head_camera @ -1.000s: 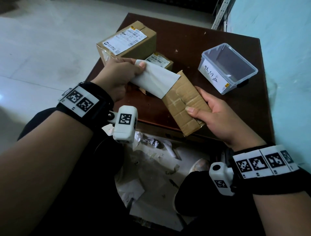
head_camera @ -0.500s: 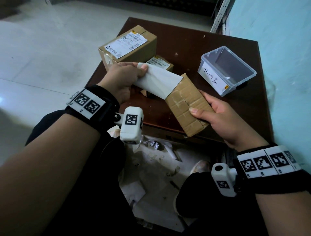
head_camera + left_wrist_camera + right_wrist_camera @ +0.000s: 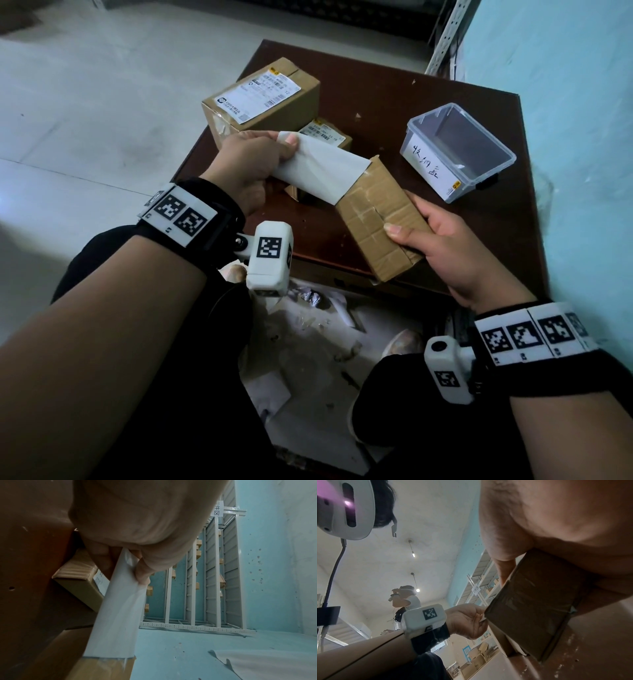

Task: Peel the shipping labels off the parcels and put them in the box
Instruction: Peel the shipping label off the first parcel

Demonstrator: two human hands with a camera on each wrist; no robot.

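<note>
The label [image 3: 320, 171] is nearly off now: since a second ago I have drawn more of its blank back clear of the parcel [image 3: 378, 222], and only its far edge still clings near the parcel's top end. My left hand [image 3: 255, 161] pinches the free end between thumb and fingers, out to the parcel's left. My right hand [image 3: 442, 240] is clamped round the parcel's lower right side, holding it tilted above the desk [image 3: 445, 85] edge. One more pull, I judge, frees the label. The clear box [image 3: 459, 150] waits beyond the parcel to its right, with no label in it that I can see. Two more parcels [image 3: 260, 99], labels still on, sit beyond my left hand.
</note>
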